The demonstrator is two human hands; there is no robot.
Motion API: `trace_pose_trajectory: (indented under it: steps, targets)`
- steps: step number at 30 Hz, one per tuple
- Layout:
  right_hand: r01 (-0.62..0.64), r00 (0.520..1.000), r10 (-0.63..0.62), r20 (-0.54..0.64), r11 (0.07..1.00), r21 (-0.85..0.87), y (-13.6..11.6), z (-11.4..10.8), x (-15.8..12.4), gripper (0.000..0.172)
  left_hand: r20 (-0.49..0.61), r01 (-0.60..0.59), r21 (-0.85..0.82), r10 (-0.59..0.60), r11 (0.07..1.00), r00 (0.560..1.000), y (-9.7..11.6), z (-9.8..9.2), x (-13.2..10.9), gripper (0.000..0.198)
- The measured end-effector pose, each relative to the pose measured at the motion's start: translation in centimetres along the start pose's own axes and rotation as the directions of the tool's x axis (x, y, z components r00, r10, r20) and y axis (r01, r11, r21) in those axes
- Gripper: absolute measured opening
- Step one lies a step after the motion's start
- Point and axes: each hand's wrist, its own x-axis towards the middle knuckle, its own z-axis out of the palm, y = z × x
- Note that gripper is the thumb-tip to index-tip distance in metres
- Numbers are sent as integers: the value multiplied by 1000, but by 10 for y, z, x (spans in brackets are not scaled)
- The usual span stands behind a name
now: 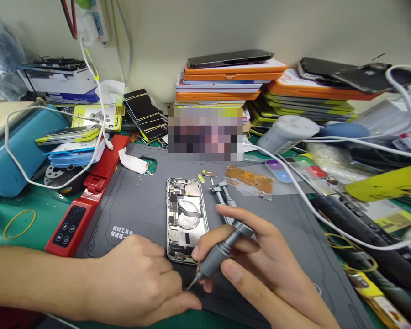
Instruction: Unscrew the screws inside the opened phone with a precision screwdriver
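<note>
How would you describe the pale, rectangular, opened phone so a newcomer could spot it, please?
Find the large dark grey mat with white lettering. Near its middle, partly behind the bare right hand, lies the opened phone. Its round silvery disc among exposed parts sets it apart from the striped black rectangular panel farther back.

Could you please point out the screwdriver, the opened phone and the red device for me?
Screwdriver (215, 259), head view: on its grey handle.
Opened phone (188, 218), head view: on the round silvery part inside.
Red device (88, 197), head view: on its casing, near the middle.
</note>
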Motion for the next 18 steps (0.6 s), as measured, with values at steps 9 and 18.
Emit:
trace_pose_trajectory:
  steps: [9,18]
  targets:
    - [-9,1000,9,14,1000,5,0,1,0,50,10,-4,-12,4,1000,1000,0,-1,1,40]
    - [-23,999,21,44,999,47,-1,2,-1,52,10,-22,2,22,1000,1000,0,-4,4,45]
